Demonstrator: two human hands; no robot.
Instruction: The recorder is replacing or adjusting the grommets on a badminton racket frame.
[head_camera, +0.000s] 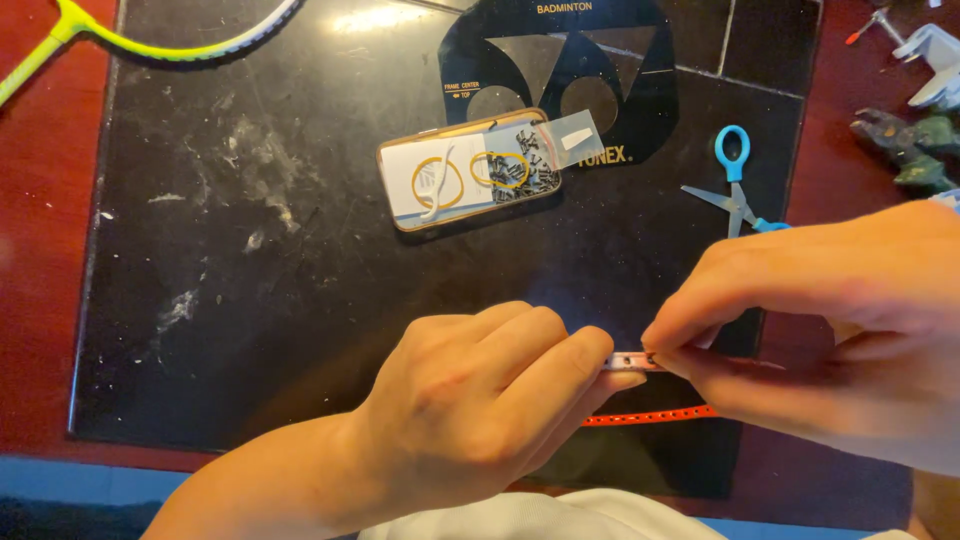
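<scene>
From the head cam, the thin orange-and-white racket frame strip (640, 362) runs left-right just above the dark surface (250, 300), left hand (480, 400) clenched around one end, right hand (830, 330) pinching it right beside, both equally close.

A thin strip (630, 361) is lying level between the two hands, near the front edge of the black mat (300, 300). Only a short pale stretch of it is showing, with small dark holes in a row. The left hand (480, 400) is pinching one end and the right hand (830, 330) the other. Just below, an orange length (650, 415) with the same row of holes is running level toward the mat's front right corner, its ends hidden by the hands.
</scene>
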